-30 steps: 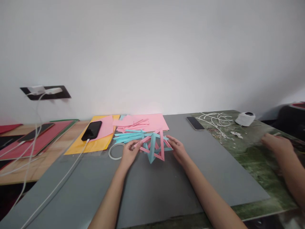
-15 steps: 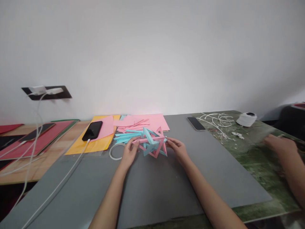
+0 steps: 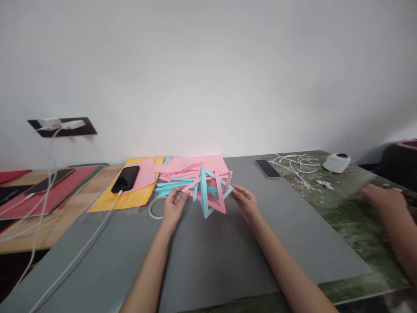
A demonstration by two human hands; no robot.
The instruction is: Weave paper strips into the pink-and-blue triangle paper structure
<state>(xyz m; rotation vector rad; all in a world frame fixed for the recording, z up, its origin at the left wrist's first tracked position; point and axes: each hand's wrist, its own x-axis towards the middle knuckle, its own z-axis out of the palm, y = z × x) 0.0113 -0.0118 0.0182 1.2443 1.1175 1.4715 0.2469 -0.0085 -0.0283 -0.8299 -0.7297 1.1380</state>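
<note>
A pink and light-blue folded-paper star frame, built of interlocking strips, is held between both hands above the grey board. My left hand pinches its left points with the fingertips. On the other side, my right hand closes its fingertips on a right-hand corner. Light-blue paper strips and pink strips lie just behind the frame. A white ring-shaped roll sits near my left hand, which partly covers it.
Farther left, a black phone with a cable rests on yellow paper. Another phone lies at the back right, near tangled white cord and a white roll. A co-worker's hand is at the right.
The paper star frame has turned between my hands, so a tall light-blue triangle and a pink one now face me. My hands have spread apart slightly.
</note>
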